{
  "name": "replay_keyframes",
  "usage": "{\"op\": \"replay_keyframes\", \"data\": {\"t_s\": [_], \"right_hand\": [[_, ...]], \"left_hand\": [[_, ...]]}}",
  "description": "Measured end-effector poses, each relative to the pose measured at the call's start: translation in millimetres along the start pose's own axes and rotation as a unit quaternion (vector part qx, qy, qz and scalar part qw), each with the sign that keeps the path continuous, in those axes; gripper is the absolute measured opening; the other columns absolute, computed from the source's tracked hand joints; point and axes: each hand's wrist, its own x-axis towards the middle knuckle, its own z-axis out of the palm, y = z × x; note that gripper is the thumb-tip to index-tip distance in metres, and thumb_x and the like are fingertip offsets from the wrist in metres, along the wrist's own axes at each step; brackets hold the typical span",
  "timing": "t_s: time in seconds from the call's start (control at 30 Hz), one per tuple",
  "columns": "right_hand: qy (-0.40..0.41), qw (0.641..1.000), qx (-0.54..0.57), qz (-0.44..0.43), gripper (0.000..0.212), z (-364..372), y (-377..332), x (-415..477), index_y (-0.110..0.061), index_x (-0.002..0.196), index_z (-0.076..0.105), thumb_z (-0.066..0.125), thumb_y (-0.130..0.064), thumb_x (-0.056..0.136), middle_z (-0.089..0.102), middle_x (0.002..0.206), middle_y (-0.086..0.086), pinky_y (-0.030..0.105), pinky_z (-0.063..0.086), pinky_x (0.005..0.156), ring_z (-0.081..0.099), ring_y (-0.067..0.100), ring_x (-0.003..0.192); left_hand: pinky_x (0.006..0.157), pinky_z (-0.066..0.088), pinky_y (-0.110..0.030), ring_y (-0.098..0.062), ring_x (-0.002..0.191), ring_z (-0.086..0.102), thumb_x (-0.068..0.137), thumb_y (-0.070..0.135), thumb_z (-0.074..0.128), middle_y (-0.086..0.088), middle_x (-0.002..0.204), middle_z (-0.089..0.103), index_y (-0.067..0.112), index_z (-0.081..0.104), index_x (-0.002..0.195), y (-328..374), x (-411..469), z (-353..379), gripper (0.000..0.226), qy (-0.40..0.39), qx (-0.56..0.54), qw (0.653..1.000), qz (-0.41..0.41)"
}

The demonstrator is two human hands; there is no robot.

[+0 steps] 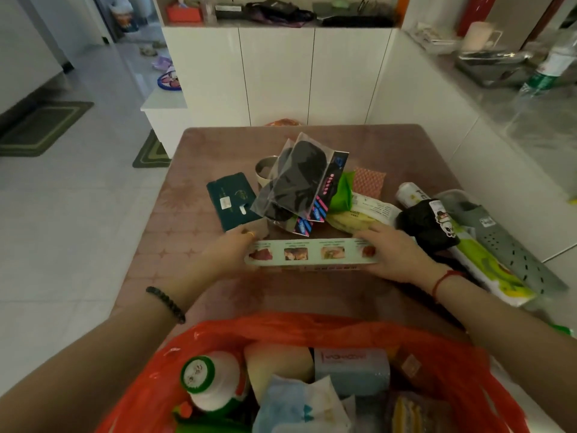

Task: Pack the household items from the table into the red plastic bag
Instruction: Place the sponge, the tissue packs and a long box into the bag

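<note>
Table (162, 245), pinkish top, carries the leftover goods; red plastic bag (343, 331) sits at its near edge, mouth open toward the wearer, already part full w/ a white green-capped bottle (206, 381), a pale blue box (351, 370) and soft packets.

Still on the table, well apart from the bag: grey perforated tray (512, 245) far right, a green-and-white long pack (487, 267) beside it, black bundle w/ panda tag (427, 223), two clear packs of black fabric (299, 182) leaning on a metal cup (263, 170), dark green wallet-like pouch (231, 201).

Item in play: long narrow box w/ food pics (312, 253), prob. cling film or foil, can't read it. It lies between the pile and the bag. Long axis runs left-right across the view, parallel to the bag mouth.

Left hand (231, 248) grips the left end, fingers curled round it, ring visible. Right hand (396, 254) grips the right end, fingers wrapped over the top. Both clenched on the box, one per end, neither nearer than the other.

Judgement: bag lies straight back toward the body from the box. Box looks about as long as the mouth is wide, so it likely needs tipping on end or angling, one hand leading down, to slot between bottle and blue box rather than bridging the rim.
</note>
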Motion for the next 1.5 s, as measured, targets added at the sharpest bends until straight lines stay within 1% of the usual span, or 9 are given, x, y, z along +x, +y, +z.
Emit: {"op": "replay_keyframes", "data": {"t_s": [0.17,0.33,0.53,0.73,0.87,0.97,1.13,1.33,1.5], "right_hand": [[0.134,0.988,0.072,-0.009,0.061,-45,-16,-65,-0.019,0.126,0.054,0.072,-0.041,0.072,0.051,0.109,-0.005,0.028,0.047,0.069,0.058,0.016,0.094],[0.154,0.966,0.205,-0.013,0.073,-63,-49,-140,-0.025,0.121,0.053,0.057,-0.068,0.062,0.052,0.104,-0.012,0.012,0.047,0.072,0.052,-0.005,0.093],[0.117,0.922,0.366,-0.037,0.054,-39,-119,-220,-0.040,0.111,0.054,0.065,-0.062,0.062,0.056,0.111,-0.019,0.003,0.044,0.071,0.057,-0.007,0.097],[0.087,0.897,0.432,-0.022,0.052,16,-170,-261,-0.039,0.110,0.056,0.073,-0.056,0.064,0.060,0.108,-0.013,0.020,0.052,0.076,0.060,0.003,0.100],[0.117,0.890,0.440,-0.019,0.050,48,-195,-277,-0.053,0.108,0.050,0.066,-0.067,0.063,0.051,0.111,-0.027,0.010,0.047,0.081,0.053,-0.004,0.106],[0.097,0.925,0.365,-0.034,0.052,60,-195,-287,-0.049,0.111,0.046,0.061,-0.069,0.066,0.047,0.112,-0.026,0.012,0.045,0.087,0.049,-0.005,0.108],[-0.020,0.978,0.197,-0.062,0.061,71,-171,-310,-0.040,0.130,0.038,0.063,-0.051,0.075,0.031,0.113,-0.035,0.020,0.044,0.095,0.045,-0.005,0.109],[-0.094,0.987,0.120,-0.051,0.063,57,-143,-315,-0.035,0.136,0.033,0.060,-0.048,0.080,0.041,0.127,-0.017,0.021,0.046,0.092,0.049,0.002,0.113],[-0.124,0.988,0.055,-0.067,0.061,46,-132,-311,-0.035,0.137,0.032,0.061,-0.036,0.083,0.043,0.130,-0.013,0.022,0.047,0.088,0.053,0.007,0.109]], "left_hand": [[0.081,0.056,-0.021,0.002,0.099,0.060,0.069,0.030,0.079,0.022,0.106,0.060,0.039,0.040,0.112,-8,-69,-50,0.059,0.132,-0.366,0.912,0.127],[0.081,0.050,-0.013,-0.001,0.095,0.058,0.070,0.062,0.056,0.016,0.109,0.055,0.049,0.041,0.107,7,-176,-42,0.043,0.236,-0.457,0.854,0.074],[0.082,0.048,-0.009,0.016,0.097,0.055,0.089,0.063,0.027,0.021,0.091,0.069,0.040,0.055,0.106,30,-297,36,0.040,0.104,-0.134,0.953,0.251],[0.069,0.040,-0.013,0.003,0.062,0.064,0.076,0.032,0.040,0.026,0.073,0.069,0.042,0.071,0.091,47,-327,120,0.036,0.058,0.099,0.932,0.343],[0.044,0.043,-0.009,-0.001,0.040,0.053,0.060,0.030,0.040,0.015,0.051,0.060,0.032,0.067,0.063,60,-337,136,0.027,0.091,0.143,0.916,0.363],[0.034,0.041,-0.015,-0.004,0.039,0.055,0.062,0.030,0.048,0.012,0.056,0.060,0.030,0.050,0.078,55,-346,137,0.016,0.105,0.144,0.902,0.393],[0.047,0.055,-0.021,-0.004,0.058,0.068,0.047,0.047,0.078,0.017,0.062,0.068,0.035,0.057,0.084,45,-366,122,0.044,0.126,0.152,0.914,0.354],[0.042,0.043,-0.009,0.006,0.041,0.055,0.044,0.056,0.074,0.019,0.047,0.060,0.034,0.064,0.062,26,-375,109,0.030,0.069,0.185,0.933,0.300],[0.052,0.044,-0.015,-0.004,0.047,0.058,0.076,0.046,0.044,0.013,0.052,0.062,0.028,0.067,0.066,24,-374,82,0.030,0.125,0.172,0.937,0.276]]}}
